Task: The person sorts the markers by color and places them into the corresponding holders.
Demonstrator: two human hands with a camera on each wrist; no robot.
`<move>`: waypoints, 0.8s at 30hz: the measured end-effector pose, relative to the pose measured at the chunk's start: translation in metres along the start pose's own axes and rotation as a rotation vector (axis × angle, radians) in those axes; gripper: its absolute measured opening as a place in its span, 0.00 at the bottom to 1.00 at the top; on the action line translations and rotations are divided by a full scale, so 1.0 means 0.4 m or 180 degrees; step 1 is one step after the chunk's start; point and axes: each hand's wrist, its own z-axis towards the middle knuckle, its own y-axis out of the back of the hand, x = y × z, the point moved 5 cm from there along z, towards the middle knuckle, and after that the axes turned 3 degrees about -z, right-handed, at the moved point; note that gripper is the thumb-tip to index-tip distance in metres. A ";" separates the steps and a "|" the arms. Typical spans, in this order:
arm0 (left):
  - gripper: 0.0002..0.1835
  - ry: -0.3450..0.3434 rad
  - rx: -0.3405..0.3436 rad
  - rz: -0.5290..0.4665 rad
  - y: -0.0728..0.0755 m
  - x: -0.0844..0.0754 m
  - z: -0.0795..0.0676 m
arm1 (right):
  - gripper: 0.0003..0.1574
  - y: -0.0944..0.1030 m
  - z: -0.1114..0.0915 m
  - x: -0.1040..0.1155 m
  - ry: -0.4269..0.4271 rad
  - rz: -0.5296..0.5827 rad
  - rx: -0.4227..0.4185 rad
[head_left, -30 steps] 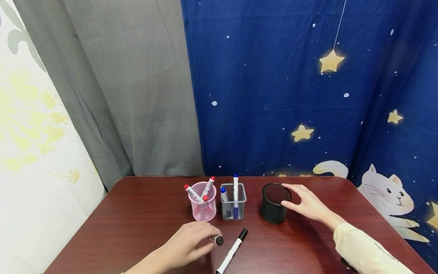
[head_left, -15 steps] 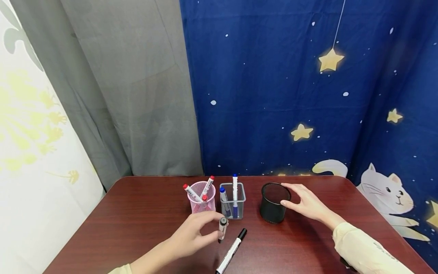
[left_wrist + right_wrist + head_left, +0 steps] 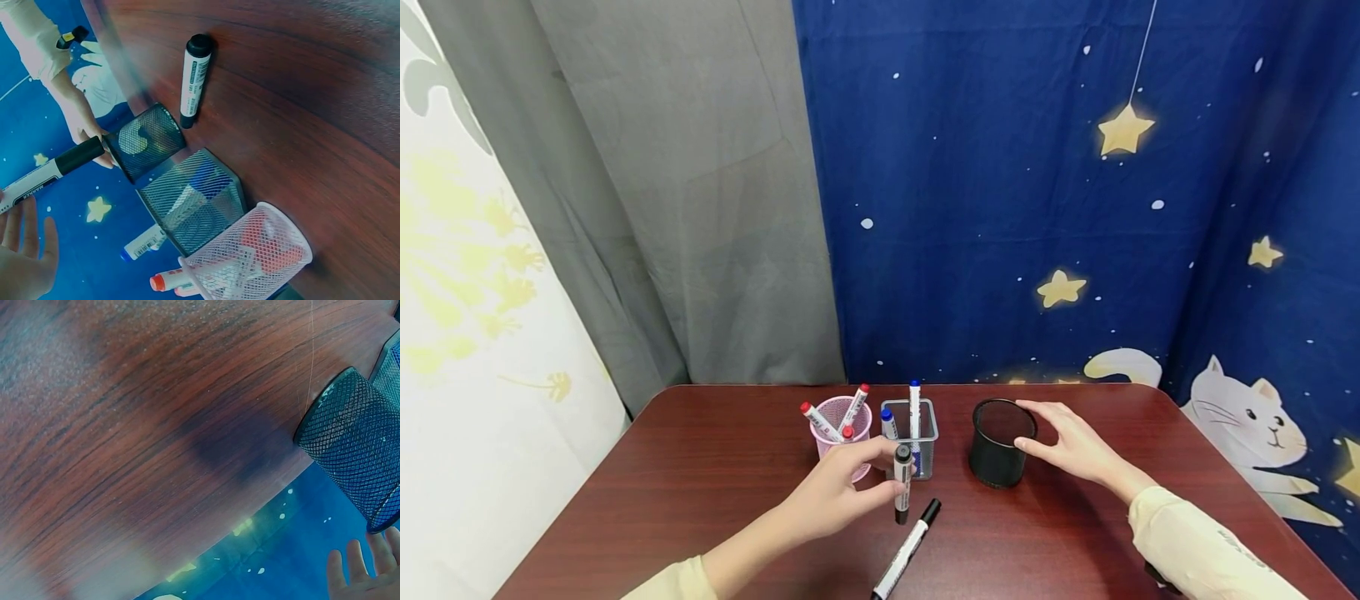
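Note:
My left hand (image 3: 835, 490) pinches a black-capped whiteboard marker (image 3: 902, 487) between thumb and fingers, upright above the table in front of the grey mesh pen holder (image 3: 928, 460). My right hand (image 3: 1075, 447) holds the round black mesh pen holder (image 3: 996, 463) by its right side, thumb and forefinger at the rim. No marker shows inside that holder. A second black-capped marker (image 3: 904, 557) lies slantwise on the table; in the left wrist view this lying marker (image 3: 194, 81) shows whole.
A pink mesh pen holder (image 3: 822, 446) with red-capped markers stands at the left, partly behind my left hand. The grey square holder has blue-capped markers (image 3: 914, 408) in it. Beyond the wooden table (image 3: 715, 450) hang grey and blue curtains (image 3: 970, 208).
My left hand has moved right and forward with the marker, which has turned from pointing toward the camera to upright. The right hand stays on the black pen holder.

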 end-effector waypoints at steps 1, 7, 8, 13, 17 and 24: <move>0.10 -0.0004 -0.0001 0.0026 0.000 -0.001 0.003 | 0.37 0.000 0.000 0.000 -0.0001 0.0003 -0.0001; 0.11 0.0122 -0.0062 0.0164 -0.002 0.001 0.019 | 0.37 0.001 -0.001 -0.001 -0.0014 0.0017 0.0013; 0.11 0.0164 -0.0077 0.0185 -0.002 0.001 0.021 | 0.37 0.001 -0.001 -0.001 -0.0016 0.0022 0.0014; 0.10 0.0235 -0.0085 0.0201 -0.005 0.005 0.036 | 0.37 0.000 -0.001 -0.002 -0.0009 0.0011 0.0014; 0.10 0.0285 -0.0048 0.0129 -0.010 0.012 0.050 | 0.38 -0.001 -0.002 -0.004 -0.0021 0.0004 0.0020; 0.09 0.0333 -0.0027 -0.0076 -0.022 0.018 0.077 | 0.38 -0.001 -0.001 -0.004 -0.0037 0.0031 0.0032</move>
